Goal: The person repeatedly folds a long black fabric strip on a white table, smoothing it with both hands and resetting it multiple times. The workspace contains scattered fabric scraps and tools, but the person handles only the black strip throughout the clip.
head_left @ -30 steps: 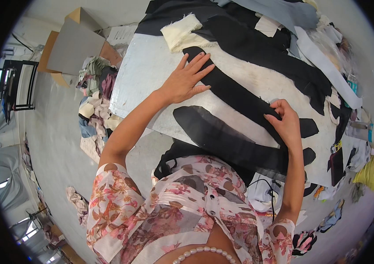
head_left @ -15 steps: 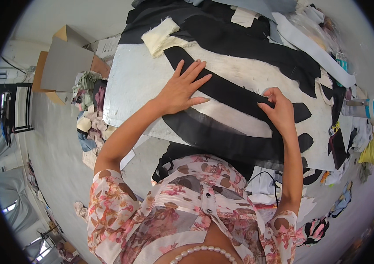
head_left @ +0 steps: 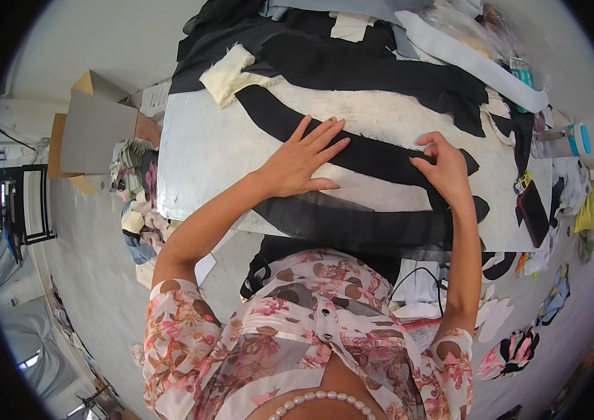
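A long curved strip of black fabric [head_left: 374,155] lies across the pale work board [head_left: 206,140]. My left hand [head_left: 300,157] rests flat on its middle, fingers spread and thumb stretched out below the strip. Near the strip's right end is my right hand [head_left: 444,168]. Its thumb touches the fabric, and the bent forefinger lies at the upper edge with a gap between the two tips; the other fingers are partly hidden. Closer to my body, a sheer dark strip [head_left: 353,220] curves along the board's near edge, partly under my right forearm.
Larger black fabric pieces [head_left: 374,66] cover the far side, beside a frayed cream scrap [head_left: 227,73]. A white band [head_left: 479,52] lies at the far right. A dark phone-like slab [head_left: 533,213] sits near the right edge. Cloth scraps [head_left: 132,164] and a cardboard box [head_left: 97,133] stand left.
My left hand has slid rightward along the black strip, nearer to my right hand. The right hand keeps nearly the same place on the strip. The whole view has shifted slightly.
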{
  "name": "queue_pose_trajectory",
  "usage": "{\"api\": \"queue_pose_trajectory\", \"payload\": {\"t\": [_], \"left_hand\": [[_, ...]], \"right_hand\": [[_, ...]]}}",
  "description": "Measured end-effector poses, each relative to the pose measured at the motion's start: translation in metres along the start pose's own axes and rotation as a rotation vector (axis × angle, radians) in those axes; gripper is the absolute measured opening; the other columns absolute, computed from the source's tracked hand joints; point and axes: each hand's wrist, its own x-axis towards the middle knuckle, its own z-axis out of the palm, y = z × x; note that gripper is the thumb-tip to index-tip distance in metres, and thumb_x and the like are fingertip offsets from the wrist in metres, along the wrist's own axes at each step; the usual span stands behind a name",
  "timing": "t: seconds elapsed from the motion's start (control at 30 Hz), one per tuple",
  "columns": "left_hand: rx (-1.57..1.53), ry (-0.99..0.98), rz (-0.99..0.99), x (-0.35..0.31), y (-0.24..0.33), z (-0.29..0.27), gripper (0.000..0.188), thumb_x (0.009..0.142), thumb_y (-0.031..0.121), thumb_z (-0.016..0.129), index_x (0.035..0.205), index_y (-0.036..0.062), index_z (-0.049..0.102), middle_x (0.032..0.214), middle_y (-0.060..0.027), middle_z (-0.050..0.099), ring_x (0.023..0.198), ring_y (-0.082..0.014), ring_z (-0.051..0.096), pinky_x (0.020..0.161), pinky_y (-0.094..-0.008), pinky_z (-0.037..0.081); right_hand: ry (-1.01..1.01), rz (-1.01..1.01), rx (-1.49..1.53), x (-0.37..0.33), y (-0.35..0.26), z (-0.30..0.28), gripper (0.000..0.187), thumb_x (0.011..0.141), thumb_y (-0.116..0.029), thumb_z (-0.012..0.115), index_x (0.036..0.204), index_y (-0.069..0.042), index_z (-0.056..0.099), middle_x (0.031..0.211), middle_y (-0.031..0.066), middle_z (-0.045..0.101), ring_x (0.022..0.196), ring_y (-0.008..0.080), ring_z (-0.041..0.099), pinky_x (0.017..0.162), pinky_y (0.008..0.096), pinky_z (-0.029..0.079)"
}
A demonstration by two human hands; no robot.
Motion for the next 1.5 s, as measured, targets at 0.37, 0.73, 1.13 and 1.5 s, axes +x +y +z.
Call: {"api": "queue_pose_trajectory", "payload": {"t": [0.37,0.73,1.13,1.5], "left_hand": [[-0.097,0.025,-0.028,0.006,-0.002,0.003,0.072,0.095,0.060,0.045,0.143,0.0069,0.044,0.160,-0.0169,0.024,0.149,-0.0319,0.021,0.121,-0.0540,0.008],[-0.079,0.027,0.146,0.053,0.035,0.015,0.078,0.091,0.060,0.052,0.147,0.0069,0.040,0.160,-0.0172,0.024,0.149,-0.0300,0.021,0.121,-0.0543,0.010],[-0.033,-0.021,0.190,0.060,0.037,0.017,0.082,0.089,0.060,0.055,0.148,0.0068,0.039,0.160,-0.0170,0.024,0.149,-0.0293,0.020,0.121,-0.0540,0.011],[-0.054,0.046,0.300,0.101,0.067,0.042,0.087,0.091,0.072,0.037,0.148,0.0059,0.039,0.158,-0.0198,0.026,0.149,-0.0324,0.021,0.120,-0.0535,0.011]], "right_hand": [[-0.089,0.082,0.127,-0.001,0.003,-0.006,0.039,0.070,-0.016,0.082,0.102,-0.010,0.061,0.076,0.0069,0.061,0.071,0.0248,0.062,0.067,0.0358,0.048],[-0.040,0.060,-0.059,-0.005,-0.005,-0.006,0.042,0.068,-0.017,0.083,0.103,-0.009,0.062,0.074,0.0071,0.059,0.071,0.0252,0.062,0.067,0.0362,0.048],[0.136,0.095,-0.016,-0.018,0.041,-0.026,0.042,0.072,-0.016,0.080,0.108,-0.010,0.062,0.085,0.0123,0.066,0.080,0.0302,0.065,0.074,0.0371,0.050],[0.158,0.125,0.091,-0.023,0.053,-0.029,0.040,0.074,-0.009,0.078,0.110,-0.007,0.061,0.081,0.0082,0.065,0.075,0.0219,0.064,0.069,0.0320,0.049]]}}
